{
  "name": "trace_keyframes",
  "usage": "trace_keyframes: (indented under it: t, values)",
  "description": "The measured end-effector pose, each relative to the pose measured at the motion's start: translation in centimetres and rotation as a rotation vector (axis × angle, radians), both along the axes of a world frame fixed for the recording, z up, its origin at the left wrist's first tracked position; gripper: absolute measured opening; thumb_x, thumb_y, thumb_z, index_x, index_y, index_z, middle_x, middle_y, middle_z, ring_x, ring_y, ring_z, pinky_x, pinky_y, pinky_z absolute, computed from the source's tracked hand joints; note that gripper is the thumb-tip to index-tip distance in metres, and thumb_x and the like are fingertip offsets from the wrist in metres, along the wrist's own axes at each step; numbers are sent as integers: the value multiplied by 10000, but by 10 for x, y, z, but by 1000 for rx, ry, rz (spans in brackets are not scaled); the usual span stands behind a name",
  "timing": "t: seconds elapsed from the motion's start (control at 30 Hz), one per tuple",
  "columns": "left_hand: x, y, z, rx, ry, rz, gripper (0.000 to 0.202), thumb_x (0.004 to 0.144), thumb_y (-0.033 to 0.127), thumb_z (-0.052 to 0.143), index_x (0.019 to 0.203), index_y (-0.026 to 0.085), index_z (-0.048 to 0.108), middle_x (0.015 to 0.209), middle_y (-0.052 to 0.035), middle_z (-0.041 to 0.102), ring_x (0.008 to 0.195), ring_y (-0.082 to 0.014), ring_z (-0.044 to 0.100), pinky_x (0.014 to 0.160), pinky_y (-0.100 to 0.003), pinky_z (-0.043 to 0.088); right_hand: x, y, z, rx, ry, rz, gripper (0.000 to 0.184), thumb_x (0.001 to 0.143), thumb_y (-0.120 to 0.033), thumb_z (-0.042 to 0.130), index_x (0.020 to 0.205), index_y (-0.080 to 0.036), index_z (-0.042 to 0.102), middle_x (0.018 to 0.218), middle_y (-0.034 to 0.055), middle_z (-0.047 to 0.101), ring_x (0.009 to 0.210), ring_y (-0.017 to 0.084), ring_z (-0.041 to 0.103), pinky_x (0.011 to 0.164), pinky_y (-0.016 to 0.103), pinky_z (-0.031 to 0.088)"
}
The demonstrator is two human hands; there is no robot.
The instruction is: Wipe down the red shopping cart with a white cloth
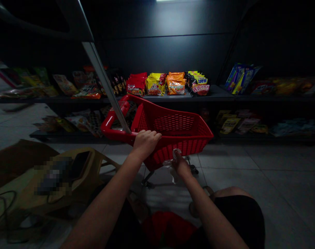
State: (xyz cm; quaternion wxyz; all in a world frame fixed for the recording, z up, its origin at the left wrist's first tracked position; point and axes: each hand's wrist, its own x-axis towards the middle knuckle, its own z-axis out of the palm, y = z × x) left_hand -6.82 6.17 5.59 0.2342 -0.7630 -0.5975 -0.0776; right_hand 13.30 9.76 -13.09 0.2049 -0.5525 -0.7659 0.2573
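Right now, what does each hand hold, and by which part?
The left hand grips the red cart by its near rim; right hand holds a white cloth against the cart's side.

A dark panelled wall (173,45) is seen at the back, lit faintly by a lamp (167,1) at the top edge. Along it, dark shelves (222,94) are set in two levels, and coloured packets (157,84) are laid on them in rows. The floor (263,173) is covered with large pale tiles, and at the left a yellowish plastic seat (95,166) and a dark cable (1,204) are seen on it.
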Motion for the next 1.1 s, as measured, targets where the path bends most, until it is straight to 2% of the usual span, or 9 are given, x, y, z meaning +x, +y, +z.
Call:
trace_keyframes:
  t: [0.13,0.23,0.33,0.4,0.5,0.63,0.77,0.9,1.1]
  values:
    - [-3,0,0,-12,-8,7,210,963,258,484,1000,249,691,846,-53,706,823,-224,637,723,-374,365,18,1,-2,24,130,-37,494,927,-285,436,1409,-198,496,1275,97,662,1168,213,622,951,314,469]
    - [-4,-1,1,-5,-5,-8,223,966,256,471,1005,248,691,838,-52,707,814,-233,635,716,-378,362,26,5,7,70,50,-71,537,919,-287,453,1451,-219,448,1315,107,635,1152,226,625,935,325,468]
    - [-3,0,1,7,-7,-12,229,970,260,463,995,248,690,835,-52,707,811,-236,634,714,-375,359,23,8,19,53,-94,-32,619,871,-265,526,1479,-228,420,1229,124,680,1033,246,671,849,312,479]
    - [-2,0,1,8,-6,-10,223,968,261,468,988,246,690,834,-55,706,810,-232,634,712,-371,356,20,9,23,31,-98,-45,640,864,-261,535,1489,-226,404,1179,119,704,1004,243,682,824,296,478]
    - [-1,-1,1,17,-6,1,228,972,270,460,964,247,687,826,-53,702,808,-229,634,719,-369,358,24,9,19,-1,-10,-39,568,886,-263,509,1450,-228,454,1152,90,720,1024,223,683,852,279,474]
    - [-2,-2,1,23,-4,12,246,978,270,444,943,242,686,824,-59,704,807,-223,631,733,-370,360,42,9,7,64,95,-46,496,908,-279,485,1399,-212,505,1288,87,658,1151,213,634,934,286,461]
    - [-5,-2,0,30,7,1,242,980,274,443,972,253,684,831,-51,704,819,-224,626,738,-377,358,57,15,7,88,-22,-179,533,943,-320,460,1460,-188,436,1203,121,687,1067,241,660,871,313,476]
    - [-7,0,-3,45,20,-8,204,968,278,477,952,255,679,813,-41,698,803,-222,625,724,-374,352,61,20,16,144,-176,-150,531,948,-328,482,1463,-205,438,1102,115,714,980,230,672,827,297,457]
    - [-9,2,-6,87,36,-40,206,972,282,482,954,255,685,795,-31,696,775,-223,622,698,-380,352,51,21,11,138,-181,-74,577,898,-283,526,1468,-270,431,1256,79,672,1014,212,666,810,268,459]
